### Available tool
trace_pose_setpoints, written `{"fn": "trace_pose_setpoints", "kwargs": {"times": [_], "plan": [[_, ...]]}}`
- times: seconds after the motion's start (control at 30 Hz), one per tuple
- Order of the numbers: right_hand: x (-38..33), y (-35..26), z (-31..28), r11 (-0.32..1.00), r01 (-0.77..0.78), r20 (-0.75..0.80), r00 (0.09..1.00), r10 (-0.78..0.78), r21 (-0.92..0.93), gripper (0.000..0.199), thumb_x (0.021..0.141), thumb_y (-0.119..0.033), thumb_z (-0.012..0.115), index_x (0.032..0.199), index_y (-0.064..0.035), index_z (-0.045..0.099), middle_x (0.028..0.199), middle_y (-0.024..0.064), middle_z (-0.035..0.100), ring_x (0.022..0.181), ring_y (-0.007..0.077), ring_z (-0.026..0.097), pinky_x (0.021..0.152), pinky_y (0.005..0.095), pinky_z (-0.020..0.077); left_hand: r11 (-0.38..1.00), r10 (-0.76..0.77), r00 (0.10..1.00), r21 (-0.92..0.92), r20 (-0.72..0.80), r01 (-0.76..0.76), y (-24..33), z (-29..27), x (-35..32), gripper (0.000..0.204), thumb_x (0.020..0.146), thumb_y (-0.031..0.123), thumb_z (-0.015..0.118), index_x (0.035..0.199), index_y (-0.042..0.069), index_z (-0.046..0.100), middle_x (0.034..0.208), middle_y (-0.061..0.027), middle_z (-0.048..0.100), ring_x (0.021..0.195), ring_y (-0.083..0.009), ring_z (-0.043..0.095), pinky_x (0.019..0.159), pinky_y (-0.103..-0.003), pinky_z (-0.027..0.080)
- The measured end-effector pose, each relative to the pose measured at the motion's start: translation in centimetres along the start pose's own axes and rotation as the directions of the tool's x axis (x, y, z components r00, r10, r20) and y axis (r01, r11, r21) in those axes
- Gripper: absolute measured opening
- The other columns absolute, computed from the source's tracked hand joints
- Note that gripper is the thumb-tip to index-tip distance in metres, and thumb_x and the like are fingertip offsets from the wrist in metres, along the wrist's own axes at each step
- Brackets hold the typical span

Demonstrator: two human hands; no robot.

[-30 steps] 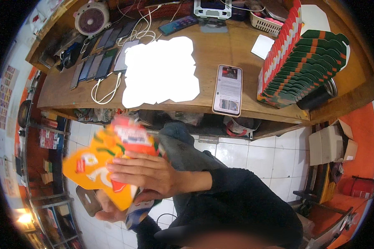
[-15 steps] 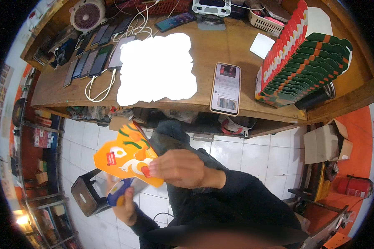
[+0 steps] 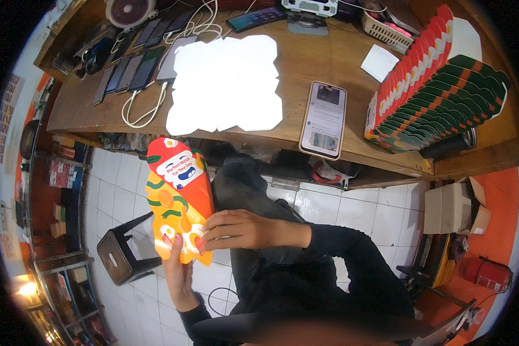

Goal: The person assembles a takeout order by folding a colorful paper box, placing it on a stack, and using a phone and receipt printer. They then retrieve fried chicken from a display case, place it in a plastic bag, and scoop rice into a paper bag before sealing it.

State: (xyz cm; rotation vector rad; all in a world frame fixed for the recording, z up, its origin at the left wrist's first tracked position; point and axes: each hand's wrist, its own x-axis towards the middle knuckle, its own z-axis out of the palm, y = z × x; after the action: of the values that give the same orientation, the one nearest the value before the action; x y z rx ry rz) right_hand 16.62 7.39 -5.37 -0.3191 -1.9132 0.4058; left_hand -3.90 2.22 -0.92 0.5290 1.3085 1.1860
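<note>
Head view: printed carton points lengthwise toward the desk.

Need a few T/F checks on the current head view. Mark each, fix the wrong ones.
1. The left hand and right hand are both at the printed carton. True.
2. A phone lies on the table, to the right of the white card. True.
3. The printed carton rests on the table. False: it is held off the table, in front of its near edge.
4. The nested cartons stand to the right of the phone. True.
5. The right hand is at the printed carton's top end. False: it is by the lower right edge.
6. The phone lies on top of the white card. False: they lie apart.
</note>
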Motion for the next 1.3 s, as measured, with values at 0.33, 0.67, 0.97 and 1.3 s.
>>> {"fn": "trace_pose_setpoints", "kwargs": {"times": [0.33, 0.67, 0.97, 1.3], "plan": [[1.7, -1.9, 3.4, 0.752, -0.564, -0.027, 0.793, 0.608, 0.341, 0.021, 0.074, -0.006, 0.082, 0.075, -0.0043, 0.061, 0.101, 0.0103, 0.050, 0.106, 0.0231, 0.053, 0.091, 0.0326, 0.0438, 0.986, 0.162, 0.966, 0.003, -0.204, -0.165, -2.0, 0.8, -1.0, 0.043, 0.100, 0.030, 0.058, 0.134, 0.005, 0.050, 0.123, -0.0089, 0.061, 0.108, -0.0174, 0.064, 0.083, -0.030, 0.056], [4.4, -2.2, 1.6, 0.644, -0.721, 0.091, 0.682, 0.726, 0.256, 0.019, 0.074, -0.004, 0.083, 0.083, -0.0007, 0.067, 0.101, 0.0049, 0.036, 0.095, 0.0178, 0.044, 0.089, 0.0276, 0.0415, 0.892, 0.451, 0.886, 0.043, -0.108, -0.450, -3.6, 1.4, -1.8, 0.039, 0.099, 0.018, 0.060, 0.132, 0.005, 0.044, 0.122, -0.0081, 0.057, 0.112, -0.0170, 0.058, 0.094, -0.034, 0.050], [5.8, -0.1, 3.3, 0.599, -0.736, 0.303, 0.677, 0.671, 0.317, 0.024, 0.077, -0.005, 0.082, 0.087, -0.0005, 0.061, 0.095, 0.0042, 0.044, 0.087, 0.0118, 0.049, 0.073, 0.0239, 0.0439, 0.905, 0.398, 0.900, -0.083, -0.178, -0.417, -4.7, -0.8, 0.1, 0.030, 0.102, 0.021, 0.056, 0.124, 0.002, 0.051, 0.113, -0.0058, 0.061, 0.102, -0.0135, 0.061, 0.083, -0.028, 0.052], [8.9, 4.6, 5.1, 0.546, -0.779, 0.429, 0.627, 0.650, 0.309, 0.022, 0.089, -0.010, 0.070, 0.100, -0.0052, 0.052, 0.091, 0.0022, 0.054, 0.085, 0.0093, 0.053, 0.073, 0.0238, 0.0447, 0.882, 0.470, 0.854, 0.137, -0.221, -0.450, -4.2, -3.1, 2.1, 0.040, 0.090, 0.006, 0.071, 0.125, 0.000, 0.054, 0.117, -0.0077, 0.063, 0.105, -0.0154, 0.061, 0.090, -0.029, 0.049]]}}
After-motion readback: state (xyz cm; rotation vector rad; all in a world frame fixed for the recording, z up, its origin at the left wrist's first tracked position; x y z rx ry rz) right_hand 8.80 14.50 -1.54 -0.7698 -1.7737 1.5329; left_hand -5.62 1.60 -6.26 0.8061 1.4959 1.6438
